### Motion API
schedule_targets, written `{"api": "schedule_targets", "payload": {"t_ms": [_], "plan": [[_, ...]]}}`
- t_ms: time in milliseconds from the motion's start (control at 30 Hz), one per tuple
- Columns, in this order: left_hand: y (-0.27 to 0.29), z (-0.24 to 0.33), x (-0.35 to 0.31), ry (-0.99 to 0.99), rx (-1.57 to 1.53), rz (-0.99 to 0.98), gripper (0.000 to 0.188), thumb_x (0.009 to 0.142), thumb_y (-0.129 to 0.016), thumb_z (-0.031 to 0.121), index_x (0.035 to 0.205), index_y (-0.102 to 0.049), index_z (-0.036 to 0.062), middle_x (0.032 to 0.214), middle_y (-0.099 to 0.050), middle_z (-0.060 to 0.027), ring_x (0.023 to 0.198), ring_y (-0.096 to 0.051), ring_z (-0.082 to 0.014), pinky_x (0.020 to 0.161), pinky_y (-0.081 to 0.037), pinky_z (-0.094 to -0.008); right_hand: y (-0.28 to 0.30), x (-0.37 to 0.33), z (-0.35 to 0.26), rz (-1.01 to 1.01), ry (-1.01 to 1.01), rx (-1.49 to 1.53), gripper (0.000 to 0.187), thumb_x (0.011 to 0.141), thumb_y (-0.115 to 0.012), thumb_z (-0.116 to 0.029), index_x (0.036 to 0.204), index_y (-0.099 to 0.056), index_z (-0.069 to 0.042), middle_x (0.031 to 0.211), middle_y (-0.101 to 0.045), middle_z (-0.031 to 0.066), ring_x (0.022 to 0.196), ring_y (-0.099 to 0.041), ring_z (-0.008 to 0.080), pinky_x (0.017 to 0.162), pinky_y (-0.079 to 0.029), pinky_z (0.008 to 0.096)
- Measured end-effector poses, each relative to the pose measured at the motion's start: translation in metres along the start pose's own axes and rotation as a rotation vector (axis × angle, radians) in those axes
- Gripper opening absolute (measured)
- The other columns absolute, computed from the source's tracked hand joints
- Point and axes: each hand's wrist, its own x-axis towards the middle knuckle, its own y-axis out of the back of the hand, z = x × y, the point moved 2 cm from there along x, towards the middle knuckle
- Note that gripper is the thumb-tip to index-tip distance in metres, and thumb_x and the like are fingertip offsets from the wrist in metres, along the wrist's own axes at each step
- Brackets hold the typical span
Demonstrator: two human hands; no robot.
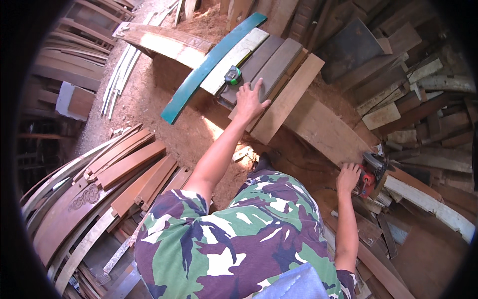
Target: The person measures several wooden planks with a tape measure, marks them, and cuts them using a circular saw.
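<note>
Grey-brown board [283, 62] is lying in the mid of a row of planks up front, its long axis running from near-L to far-R, away from the person. L hand [251, 103] is resting at its near end, fingers spread, palm down, not clenching anything; so the bd is stretching fwd & a bit R of that hand, which is clearly the nearer one. Just L of it a dark board [261, 53] is lying alongside, then a whitish board [241, 59], w/ a green-black tape measure [232, 75] sitting near their near ends; a teal board [214, 69] is forming the L edge, a light-brown board [289, 99] the R. Well apart, R hand [349, 175] is reaching to a red power tool [368, 183] by the end of a long plank [331, 130]; can't tell if it's gripping. Stacked wood [132, 169] is filling the near L.
</note>
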Motion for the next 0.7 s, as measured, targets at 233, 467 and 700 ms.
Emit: {"api": "schedule_targets", "payload": {"t_ms": [233,467,700], "plan": [[-0.004,0.051,-0.023,0.354,-0.434,-0.091,0.082,0.075,-0.084,0.047,0.145,-0.054,0.015,0.126,-0.048,-0.0255,0.123,-0.048,-0.0443,0.109,-0.041,-0.0509,0.084,0.041,-0.079,0.02,-0.106,1.187,0.049,0.093,-0.077,-0.03,0.132,-0.067,-0.001,0.13,-0.068,0.0203,0.125,-0.061,0.0366,0.109,-0.046,0.0456],[-0.025,0.119,-0.084,0.292,-0.943,-0.115,0.066,0.084,-0.079,0.027,0.139,-0.05,0.0051,0.115,-0.056,-0.025,0.116,-0.053,-0.0423,0.105,-0.043,-0.0514,0.105,0.142,-0.143,-0.404,-0.228,1.702,0.071,0.095,-0.072,-0.053,0.134,-0.063,0.007,0.12,-0.073,0.0236,0.111,-0.071,0.0323,0.097,-0.053,0.0427],[0.002,-0.004,0.03,0.186,-0.057,0.52,0.062,0.086,-0.08,0.034,0.139,-0.058,0.0098,0.124,-0.057,-0.026,0.124,-0.052,-0.0428,0.111,-0.035,-0.0595,0.099,0.141,-0.131,-0.111,-0.323,1.214,0.068,0.095,-0.065,-0.061,0.11,-0.073,0.005,0.106,-0.074,0.0298,0.107,-0.069,0.0468,0.094,-0.052,0.0504]]}}
